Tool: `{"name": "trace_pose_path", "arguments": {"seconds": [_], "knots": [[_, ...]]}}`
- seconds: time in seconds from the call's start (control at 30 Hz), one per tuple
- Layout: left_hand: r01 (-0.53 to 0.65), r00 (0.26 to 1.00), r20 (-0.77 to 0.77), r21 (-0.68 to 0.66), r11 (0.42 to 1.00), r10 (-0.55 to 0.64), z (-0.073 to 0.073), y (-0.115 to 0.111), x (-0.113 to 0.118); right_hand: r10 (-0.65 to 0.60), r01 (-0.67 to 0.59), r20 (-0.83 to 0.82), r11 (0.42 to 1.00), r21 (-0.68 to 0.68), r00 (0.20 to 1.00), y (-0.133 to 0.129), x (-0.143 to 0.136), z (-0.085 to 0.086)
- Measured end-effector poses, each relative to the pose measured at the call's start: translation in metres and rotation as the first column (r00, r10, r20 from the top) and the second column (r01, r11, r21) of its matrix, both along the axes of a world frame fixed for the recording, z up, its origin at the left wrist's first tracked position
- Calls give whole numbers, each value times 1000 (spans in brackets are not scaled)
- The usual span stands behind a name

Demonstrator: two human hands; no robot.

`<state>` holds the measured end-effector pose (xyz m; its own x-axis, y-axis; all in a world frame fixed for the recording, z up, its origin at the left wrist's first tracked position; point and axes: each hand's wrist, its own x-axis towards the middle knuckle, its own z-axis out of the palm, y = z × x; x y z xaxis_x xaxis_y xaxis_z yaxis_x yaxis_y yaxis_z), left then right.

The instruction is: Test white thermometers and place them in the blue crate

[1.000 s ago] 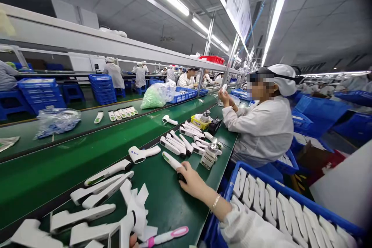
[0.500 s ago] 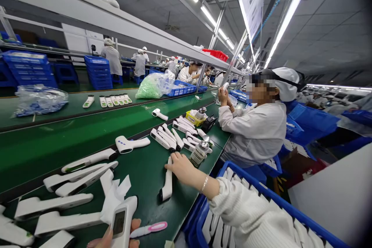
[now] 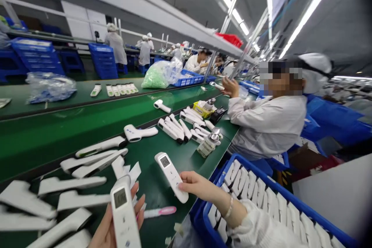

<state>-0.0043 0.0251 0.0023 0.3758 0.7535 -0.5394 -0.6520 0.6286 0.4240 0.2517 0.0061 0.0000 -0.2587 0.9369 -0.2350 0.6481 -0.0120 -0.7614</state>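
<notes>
My left hand (image 3: 102, 228) is wrapped round a white infrared thermometer (image 3: 124, 213) at the bottom of the view, its small grey display facing up. Another white thermometer (image 3: 170, 174) is pinched at its handle end by my right hand (image 3: 198, 185), display lit with digits, tilted over the green bench. Behind my left hand are folded white paper pieces (image 3: 134, 172). A pink and white pen-like stick (image 3: 161, 212) lies between my hands. Several white thermometers (image 3: 83, 182) are spread to the left.
A blue crate (image 3: 273, 182) full of white thermometers stands at the right. A pump bottle (image 3: 207, 145) and a cluster of thermometers (image 3: 174, 128) sit farther along the bench. A green conveyor belt (image 3: 58, 130) runs beyond. A co-worker (image 3: 267, 124) sits at the right, holding a thermometer.
My right hand has lifted the thermometer from the bench and turned its display up. My left hand and its thermometer have risen further into view. The view has shifted slightly.
</notes>
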Motion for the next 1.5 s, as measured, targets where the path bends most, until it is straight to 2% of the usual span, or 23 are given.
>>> {"name": "trace_pose_path", "arguments": {"seconds": [0.03,0.07,0.13,0.17,0.2,0.27,0.37,0.6,0.87,1.1,1.5], "knots": [[-40,999,-22,25,999,41,3,-3,3,-39,32,-175,999,-42,984,-8,-14,-3],[-58,997,-48,47,997,60,7,-5,6,-95,62,-363,993,-102,927,-16,-28,-5],[-26,998,-54,47,999,28,12,-7,10,-226,83,-652,966,-243,724,-27,-51,-5],[-2,1000,-23,33,999,3,13,-6,11,-273,74,-719,953,-295,639,-31,-59,-3],[19,999,26,19,1000,-19,14,-6,11,-290,59,-745,946,-320,600,-33,-66,-1],[45,990,136,1,999,-45,15,-6,11,-294,42,-763,943,-331,576,-36,-74,2],[50,978,203,-7,999,-48,16,-8,11,-290,46,-767,945,-323,572,-37,-79,4],[-31,995,93,25,999,28,9,-10,12,-209,13,-696,961,-276,687,-40,-83,1],[-79,996,52,-5,997,79,9,-10,8,-175,-9,-665,964,-264,726,-39,-84,3],[-37,999,36,-37,999,38,11,-7,7,-215,48,-702,967,-250,678,-44,-98,-3],[67,989,137,-34,997,-62,15,-8,6,-188,69,-634,976,-207,750,-48,-103,3]]}}
